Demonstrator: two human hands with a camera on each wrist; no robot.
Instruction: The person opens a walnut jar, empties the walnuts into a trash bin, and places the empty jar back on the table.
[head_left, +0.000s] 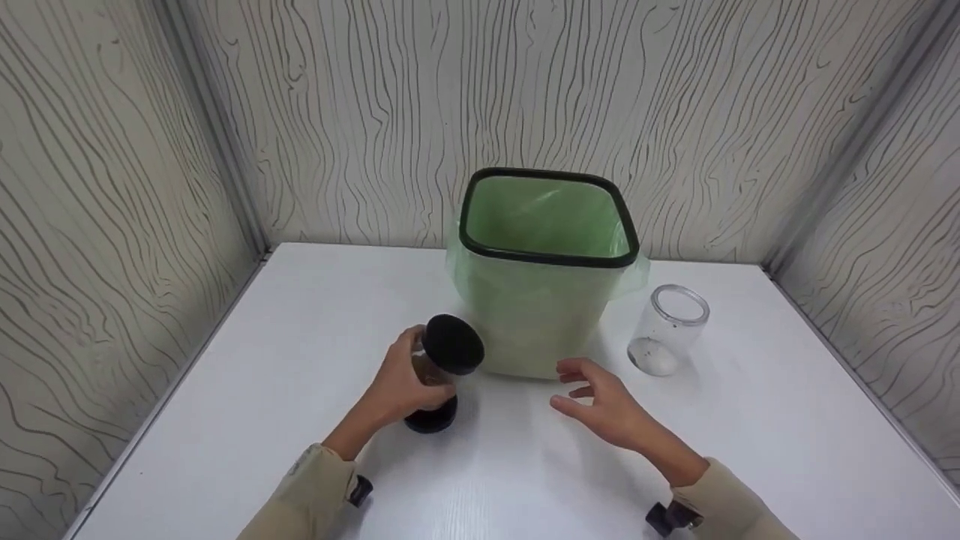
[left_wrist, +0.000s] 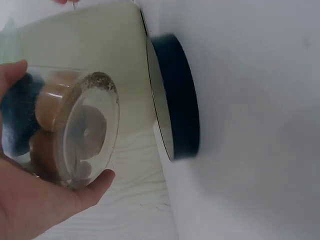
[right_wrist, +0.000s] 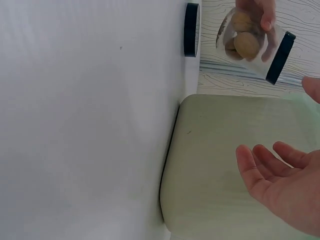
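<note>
My left hand grips a clear jar around its side, tilted and lifted off the table. Its black lid is on, and several brown round things that look like walnuts lie inside. Just below the jar, a second black lid rests on the white table. My right hand hovers over the table in front of the bin, fingers loosely bent and apart, touching nothing. To its right stands another clear jar, without a lid, with some dark specks in it.
A pale bin with a black rim and a light green liner bag stands at the middle back of the white table. Wood-patterned panels wall in the table at the back and both sides.
</note>
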